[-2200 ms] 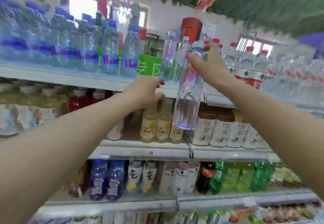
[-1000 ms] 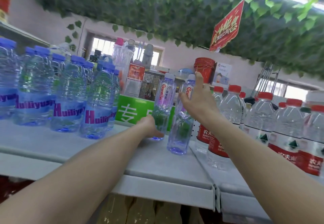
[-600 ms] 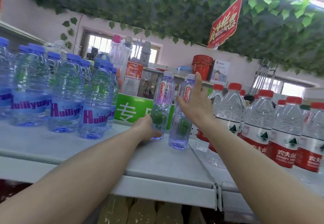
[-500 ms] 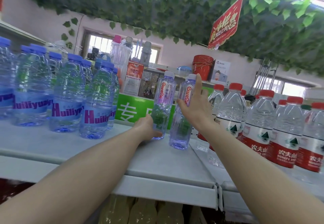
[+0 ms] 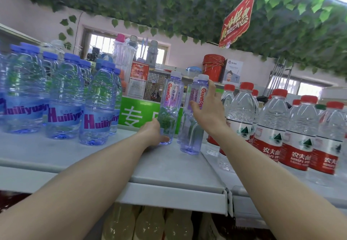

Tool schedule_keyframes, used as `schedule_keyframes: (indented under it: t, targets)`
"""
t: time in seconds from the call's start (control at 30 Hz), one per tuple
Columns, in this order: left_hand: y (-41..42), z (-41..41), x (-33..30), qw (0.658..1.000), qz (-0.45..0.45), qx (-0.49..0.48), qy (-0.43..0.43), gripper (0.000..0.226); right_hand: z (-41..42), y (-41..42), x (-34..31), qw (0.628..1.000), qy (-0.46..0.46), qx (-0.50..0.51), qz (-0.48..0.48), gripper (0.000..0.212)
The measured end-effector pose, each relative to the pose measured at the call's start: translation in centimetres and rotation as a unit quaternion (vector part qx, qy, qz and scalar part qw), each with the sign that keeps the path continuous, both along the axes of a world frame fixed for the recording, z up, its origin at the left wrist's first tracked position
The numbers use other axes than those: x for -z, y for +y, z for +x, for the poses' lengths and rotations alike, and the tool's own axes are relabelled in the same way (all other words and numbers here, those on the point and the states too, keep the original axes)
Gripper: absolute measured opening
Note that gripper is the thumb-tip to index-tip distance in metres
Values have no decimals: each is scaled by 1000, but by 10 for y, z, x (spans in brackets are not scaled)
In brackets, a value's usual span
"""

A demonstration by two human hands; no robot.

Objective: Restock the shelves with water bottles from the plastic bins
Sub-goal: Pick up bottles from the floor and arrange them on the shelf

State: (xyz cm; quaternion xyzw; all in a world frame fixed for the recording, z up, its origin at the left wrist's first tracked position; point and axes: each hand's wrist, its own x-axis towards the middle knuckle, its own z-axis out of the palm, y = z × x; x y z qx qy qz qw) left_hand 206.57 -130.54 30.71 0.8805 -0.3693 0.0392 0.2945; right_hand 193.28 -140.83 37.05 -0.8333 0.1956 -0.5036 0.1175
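Hands — our left hand [image 5: 154, 131] gripped one Ganten bottle's [image 5: 170, 108] base | right hand [image 5: 206, 112] held another [image 5: 195, 119] | shelf [image 5: 93, 157] part-filled — room left

2 slim bottles [image 5: 193, 119] btwn big bottles [image 5: 97, 106] left, small bottles [image 5: 300, 127] right.

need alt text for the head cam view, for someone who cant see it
Two bare arms reach onto a grey top shelf: the left hand holds the base of one slim purple-tinted bottle while the right hand grips the upper part of another. Blue-capped bottles stand left, red-capped bottles right, under hanging ivy.
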Motion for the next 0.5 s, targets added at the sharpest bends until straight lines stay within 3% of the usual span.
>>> schedule_keyframes:
  t: [0.2,0.5]
  targets:
    - [1,1,1,1000,8,-3,-4,78,-6,-3,3,1000,3,-21,15,78]
    - [19,-17,-6,999,26,-9,-26,76,-11,13,2,998,49,34,1,82]
